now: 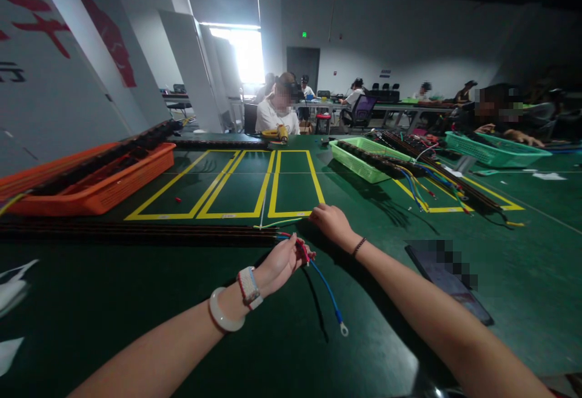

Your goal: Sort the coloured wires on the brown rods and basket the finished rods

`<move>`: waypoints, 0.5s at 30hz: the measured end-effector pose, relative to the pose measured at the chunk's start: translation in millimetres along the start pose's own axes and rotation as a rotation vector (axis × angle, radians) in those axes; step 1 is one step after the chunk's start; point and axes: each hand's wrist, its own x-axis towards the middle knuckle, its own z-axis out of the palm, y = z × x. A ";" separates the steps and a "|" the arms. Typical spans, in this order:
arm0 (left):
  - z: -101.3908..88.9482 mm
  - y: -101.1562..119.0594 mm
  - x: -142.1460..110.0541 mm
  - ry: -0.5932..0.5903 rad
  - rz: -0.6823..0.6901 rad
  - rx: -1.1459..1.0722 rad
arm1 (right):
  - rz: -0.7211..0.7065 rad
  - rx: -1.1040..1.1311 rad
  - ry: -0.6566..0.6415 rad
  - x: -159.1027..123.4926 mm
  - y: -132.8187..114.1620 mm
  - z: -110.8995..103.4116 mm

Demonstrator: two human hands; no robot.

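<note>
Wires come out of the end of a long black-sleeved cable bundle (136, 232) lying across the table. My left hand (284, 258), with a watch and a pale bangle at the wrist, is closed on a red wire (304, 251). A blue wire (325, 281) passes by its fingers and runs down to the right, ending in a metal ring terminal (344, 329). Just beyond, my right hand (333, 223) is closed at the end of a green-yellow wire (284, 223); its fingertips are partly hidden.
An orange basket (104, 195) holding cable bundles stands at left. Yellow tape rectangles (297, 213) mark the green table (364, 349). At right are a light green basket (359, 165), a teal basket (495, 151) and a phone (448, 283). Another person (277, 113) sits opposite.
</note>
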 end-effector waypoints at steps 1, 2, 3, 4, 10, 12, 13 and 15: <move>0.6 0.5 -0.4 0.004 -0.003 -0.001 | -0.024 -0.031 0.020 -1.4 0.7 2.8; 1.0 1.0 -0.7 0.003 -0.006 -0.003 | -0.046 -0.051 0.035 -3.1 1.2 5.2; 1.2 1.3 -1.0 -0.005 -0.009 -0.008 | -0.060 -0.055 0.048 -5.2 1.6 7.4; 1.0 1.5 -1.2 -0.015 -0.013 -0.013 | -0.066 -0.038 0.065 -7.6 1.8 9.5; -2.4 0.8 0.9 -0.069 -0.028 -0.004 | -0.188 0.272 0.327 -30.2 0.0 9.3; -2.5 1.0 1.0 -0.076 -0.049 0.004 | -0.396 0.297 0.376 -40.3 -2.9 2.3; -2.2 1.4 0.6 -0.076 -0.062 0.007 | -0.509 0.287 0.385 -45.0 -4.8 -1.6; -1.3 2.2 -0.6 -0.075 -0.091 0.012 | -0.700 0.239 0.386 -52.3 -9.7 -8.5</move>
